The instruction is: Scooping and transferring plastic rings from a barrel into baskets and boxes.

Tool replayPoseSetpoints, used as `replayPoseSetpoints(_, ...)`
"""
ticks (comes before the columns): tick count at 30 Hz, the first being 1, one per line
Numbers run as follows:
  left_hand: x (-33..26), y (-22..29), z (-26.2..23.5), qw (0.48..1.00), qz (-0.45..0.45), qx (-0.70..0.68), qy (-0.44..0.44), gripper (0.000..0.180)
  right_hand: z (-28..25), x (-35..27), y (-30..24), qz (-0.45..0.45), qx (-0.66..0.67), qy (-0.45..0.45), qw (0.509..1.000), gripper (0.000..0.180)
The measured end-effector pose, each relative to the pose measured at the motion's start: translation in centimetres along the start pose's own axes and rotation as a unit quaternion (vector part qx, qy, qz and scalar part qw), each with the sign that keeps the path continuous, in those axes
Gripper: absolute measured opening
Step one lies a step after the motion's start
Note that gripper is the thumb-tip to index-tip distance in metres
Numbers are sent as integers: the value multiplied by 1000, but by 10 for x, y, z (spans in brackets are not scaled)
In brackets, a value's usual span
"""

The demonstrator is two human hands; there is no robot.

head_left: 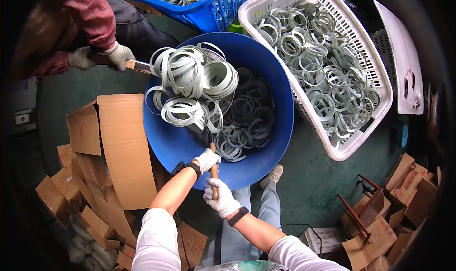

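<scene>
Both my hands, in white gloves, are closed around the wooden handle [213,170] of a long tool. My left hand [207,160] grips it higher up, by the near rim of a round blue tub [278,154]. Lower down the handle, my right hand [221,198] holds its end. The tool's dark shaft runs into the tub under a heaped bundle of pale grey-green rings [192,78]; its head is hidden there. More loose rings [247,107] lie in shadow at the tub's bottom right.
Across the tub, a co-worker's gloved hands [118,56] hold another handled tool [139,66] reaching the bundle. A white basket [327,150] of rings stands right, a blue basket [209,14] behind. Cardboard boxes [126,147] crowd the left; more boxes [375,242] lie lower right.
</scene>
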State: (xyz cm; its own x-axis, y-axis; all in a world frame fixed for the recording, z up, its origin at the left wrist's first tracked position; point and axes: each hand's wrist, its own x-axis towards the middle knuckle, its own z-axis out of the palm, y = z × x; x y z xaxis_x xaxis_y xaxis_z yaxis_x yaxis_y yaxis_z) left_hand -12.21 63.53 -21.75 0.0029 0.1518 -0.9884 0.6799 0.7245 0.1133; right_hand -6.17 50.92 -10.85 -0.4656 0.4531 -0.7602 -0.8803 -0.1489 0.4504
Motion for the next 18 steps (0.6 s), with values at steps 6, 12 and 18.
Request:
replayPoseSetpoints(6, 57, 7, -21, 990, 1, -117, -76, 31, 16, 66, -33, 21, 42, 48, 998, 14)
replayPoseSetpoints(12, 64, -8, -16, 985, -38, -113, -128, 27, -8, 80, -24, 41, 95, 33, 994, 13)
replayPoseSetpoints(18, 62, -11, 16, 966, -50, -176, -185, 21, 2, 50, -40, -38, 63, 71, 995, 11)
